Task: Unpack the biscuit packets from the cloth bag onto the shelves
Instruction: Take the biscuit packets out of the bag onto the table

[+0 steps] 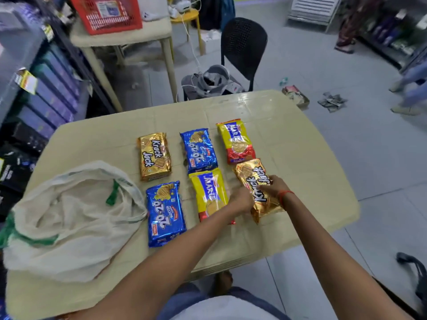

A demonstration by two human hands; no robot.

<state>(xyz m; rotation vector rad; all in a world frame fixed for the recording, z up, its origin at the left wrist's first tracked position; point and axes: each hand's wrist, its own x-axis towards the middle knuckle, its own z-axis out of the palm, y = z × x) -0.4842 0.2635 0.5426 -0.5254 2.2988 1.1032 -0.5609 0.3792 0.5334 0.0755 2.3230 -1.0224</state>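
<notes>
Several biscuit packets lie in two rows on a cream plastic table [300, 158]. The far row holds a gold Krack Jack packet [154, 156], a blue 20-20 packet [199, 149] and a yellow-red Marie packet [236, 140]. In the near row are another blue 20-20 packet [166, 213], a yellow Marie packet [208, 192] and a second gold Krack Jack packet [256, 179]. My right hand [273, 187] grips that second gold packet from above, and my left hand [240, 200] touches its left edge. The slack white cloth bag [69, 218] with green trim lies at the table's left.
Shelves with dark boxed goods [46, 93] run along the left. Behind the table stand a black chair [242, 47] holding a grey bag, another cream table with a red basket [108, 12], and a yellow stool. Litter lies on the tiled floor at right, where a person's feet show.
</notes>
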